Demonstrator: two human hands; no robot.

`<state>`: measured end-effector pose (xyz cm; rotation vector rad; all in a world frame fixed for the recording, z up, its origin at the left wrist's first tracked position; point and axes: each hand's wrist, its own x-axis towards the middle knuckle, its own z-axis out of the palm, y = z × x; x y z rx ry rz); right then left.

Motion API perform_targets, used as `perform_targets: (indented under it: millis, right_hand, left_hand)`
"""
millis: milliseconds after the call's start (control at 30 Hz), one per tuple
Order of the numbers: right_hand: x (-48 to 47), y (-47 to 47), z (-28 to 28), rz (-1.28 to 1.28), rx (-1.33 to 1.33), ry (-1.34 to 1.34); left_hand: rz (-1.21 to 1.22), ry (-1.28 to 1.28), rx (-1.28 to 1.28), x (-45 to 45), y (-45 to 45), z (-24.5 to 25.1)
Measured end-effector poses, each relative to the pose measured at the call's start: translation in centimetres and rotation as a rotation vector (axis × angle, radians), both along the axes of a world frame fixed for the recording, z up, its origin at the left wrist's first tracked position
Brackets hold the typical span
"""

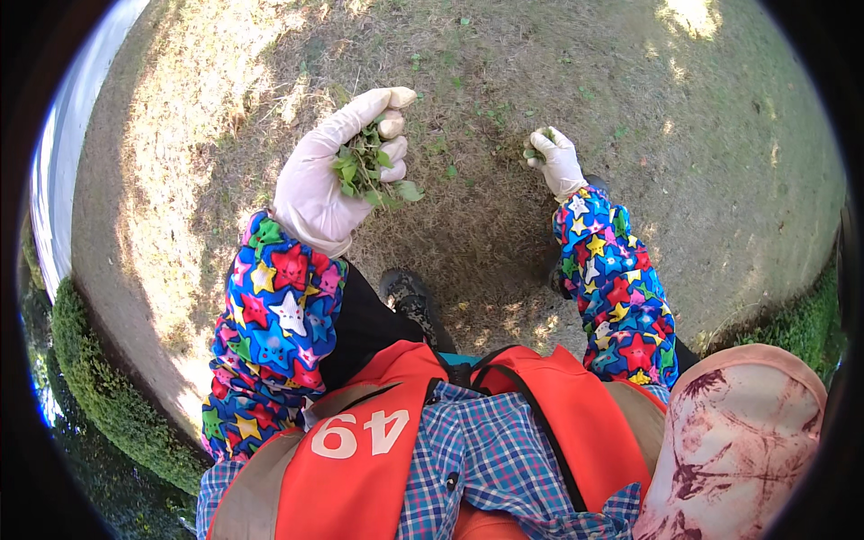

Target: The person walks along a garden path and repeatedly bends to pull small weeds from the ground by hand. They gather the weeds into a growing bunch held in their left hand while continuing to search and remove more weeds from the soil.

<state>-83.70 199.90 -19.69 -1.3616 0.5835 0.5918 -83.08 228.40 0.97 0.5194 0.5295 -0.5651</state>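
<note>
My left hand [324, 162], in a pale glove, is curled around a bunch of pulled green weeds [364, 162] with leaves and thin stems. Some leaves stick out past the palm on the side toward my right hand. My right hand [559, 162], also gloved, is lower and closer to the ground, with its fingers closed on a small tuft of green leaves [534, 156]. Dry, brownish grass [472, 223] lies beneath both hands. Small green weeds [496, 115] grow scattered through it, several of them between and beyond the hands.
My boot [408, 293] rests on the grass below my left hand. A clipped hedge [115, 398] curves along the lower left, and more greenery [796, 331] borders the right. A pale paved strip [81, 135] runs along the far left edge. A patterned pink cloth [736, 439] hangs at lower right.
</note>
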Motion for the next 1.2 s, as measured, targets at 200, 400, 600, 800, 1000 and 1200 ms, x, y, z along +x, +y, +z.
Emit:
perform_targets:
  millis: [200, 400, 600, 800, 1000, 1200]
  right_hand:
    - [0.2, -1.9, 1.8, 0.420, -0.333, -0.040]
    - [-3.2, 1.2, 0.7, 1.002, -1.052, -0.507]
    - [-1.3, 1.3, -0.7, 0.325, -0.584, -0.295]
    - [2.6, 3.3, -1.3, 0.510, -0.875, -0.596]
    - [4.6, 5.5, -2.1, 0.866, -1.169, -0.682]
    - [5.3, 3.0, -2.2, 0.034, -0.349, -0.261]
  left_hand:
    - [-0.023, -0.017, -0.010, 0.5, -0.7, 0.1]
    - [-0.025, -0.018, -0.016, 0.5, -0.6, -0.3]
    - [-0.003, -0.009, -0.008, 0.3, 0.1, -0.4]
    - [0.046, 0.005, 0.007, -0.5, 1.0, -0.4]
    - [0.108, 0.006, 0.053, -1.1, 2.0, -0.6]
    - [0.128, 0.001, 0.063, -1.3, 2.3, -0.4]
